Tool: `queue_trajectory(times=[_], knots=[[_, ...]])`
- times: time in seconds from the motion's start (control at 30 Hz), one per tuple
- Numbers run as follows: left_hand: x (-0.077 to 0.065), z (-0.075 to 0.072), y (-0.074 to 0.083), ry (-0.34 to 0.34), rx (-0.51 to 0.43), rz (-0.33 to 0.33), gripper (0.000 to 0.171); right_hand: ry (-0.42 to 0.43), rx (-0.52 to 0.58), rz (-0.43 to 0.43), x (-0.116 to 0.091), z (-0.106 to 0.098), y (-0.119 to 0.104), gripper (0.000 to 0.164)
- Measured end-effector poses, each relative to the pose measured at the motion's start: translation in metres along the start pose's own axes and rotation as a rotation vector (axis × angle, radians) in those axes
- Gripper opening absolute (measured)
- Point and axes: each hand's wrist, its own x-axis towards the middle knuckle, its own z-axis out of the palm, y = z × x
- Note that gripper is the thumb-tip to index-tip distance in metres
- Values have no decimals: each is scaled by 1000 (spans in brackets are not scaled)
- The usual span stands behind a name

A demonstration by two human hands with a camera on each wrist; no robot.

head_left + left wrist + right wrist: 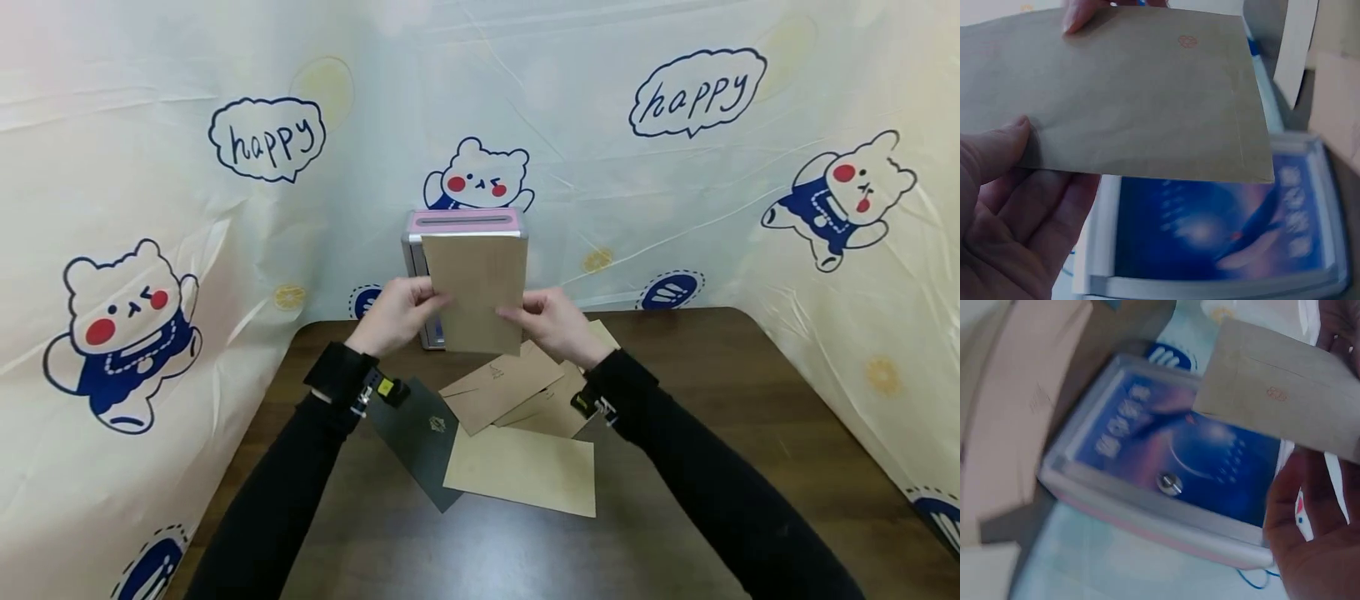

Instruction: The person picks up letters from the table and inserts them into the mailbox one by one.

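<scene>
- The left hand [401,315] pinches the left edge of a brown envelope [482,292], thumb on its near face, fingers behind.
- The right hand [558,323] pinches the opposite edge in the same way.
- The brown envelope hangs roughly upright between them, above the table, with a small red mark [1188,41] on the face seen from the left wrist.
- Directly behind it stands a box [465,221] with a slotted pink top, a blue picture panel [1147,434] and a round silver lock [1169,484].
- Nearer the person, a pinkish-brown envelope [498,387], a tan envelope [555,407], a cream envelope [525,469] and a dark green envelope [420,446] overlap on the wooden table [697,400].
- A pale cloth [375,75] printed with bears surrounds the table's far side.
</scene>
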Motion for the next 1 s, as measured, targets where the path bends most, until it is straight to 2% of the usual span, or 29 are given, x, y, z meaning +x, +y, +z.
queue_trajectory(times=[0.17,0.33,0.47,0.77,0.93,1.0], knots=[[26,-29,17,9,60,18,29,-70,-68,-11,33,-30,-24,24],[53,-51,33,14,91,58,30,-40,-82,27,63,-58,-45,27],[70,-68,46,18,100,64,31,3,-109,3,84,-74,-60,28],[101,-103,64,85,195,55,31,64,-117,-18,122,-92,-84,30],[112,-112,63,134,197,51,31,91,-120,-37,137,-96,-91,30],[115,-110,59,147,197,45,30,94,-133,-32,140,-95,-89,29]])
